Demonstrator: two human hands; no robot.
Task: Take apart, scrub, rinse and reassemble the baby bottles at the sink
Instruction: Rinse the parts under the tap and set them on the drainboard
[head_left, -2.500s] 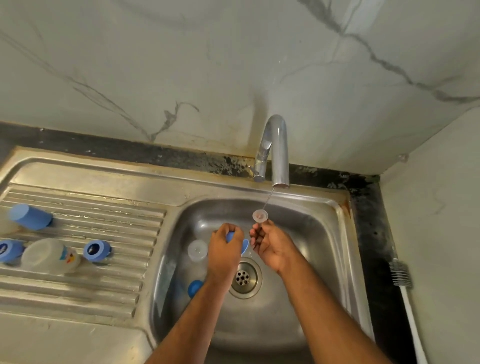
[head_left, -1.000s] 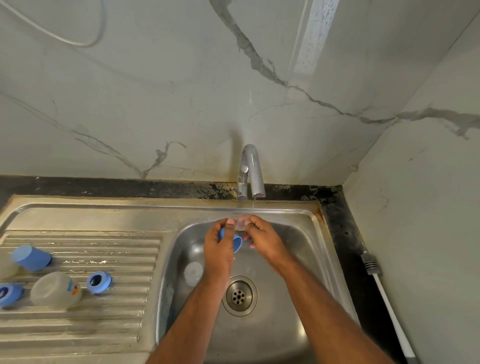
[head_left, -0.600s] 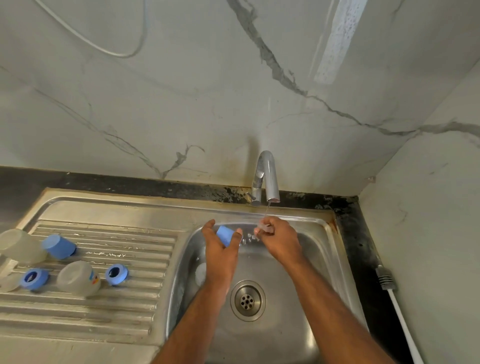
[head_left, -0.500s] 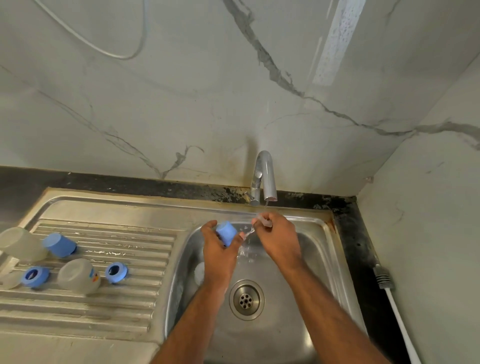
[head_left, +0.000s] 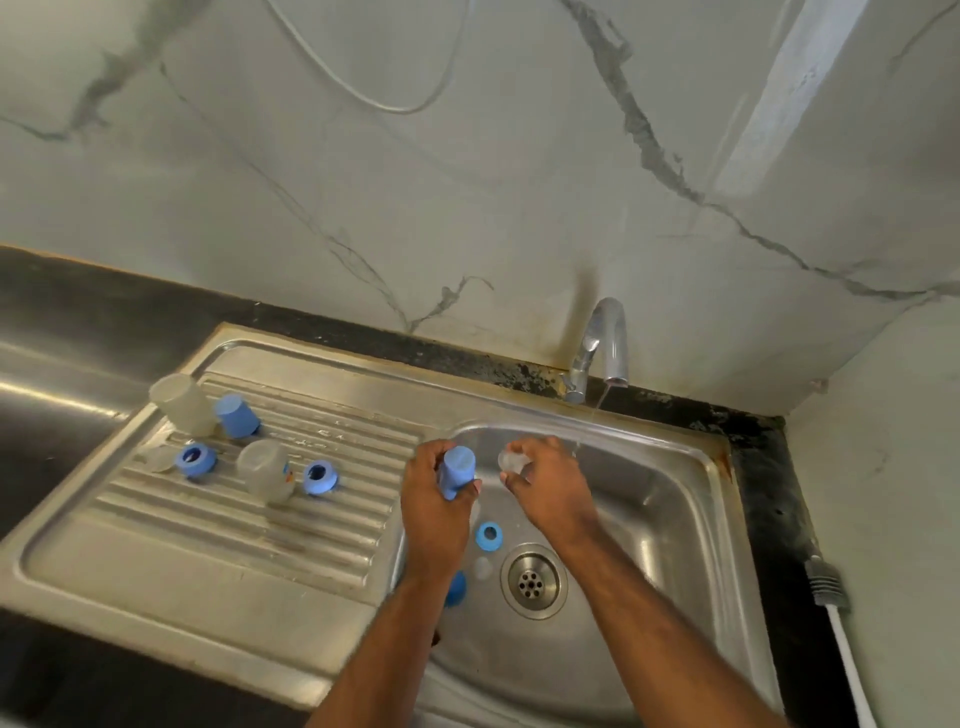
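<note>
So the sink (head_left: 675, 519) is mid-rinse, tap (head_left: 605, 343) running a thin stream. On the drainboard (head_left: 208, 545) sit two clear bottle bodies, a blue cap and two blue rings, looks like the done pile. Left hand (head_left: 434, 512) has its grip wrapped round a blue cap (head_left: 457, 470); right hand (head_left: 548, 486) pinches a clear teat (head_left: 511, 460), just left of the stream. A blue ring (head_left: 488, 535) lies in the basin by the drain (head_left: 534, 581). I'd guess next is parking these on the drainboard, then grabbing that ring.

Both forearms (head_left: 660, 613) bare, no sleeves/rings.
</note>
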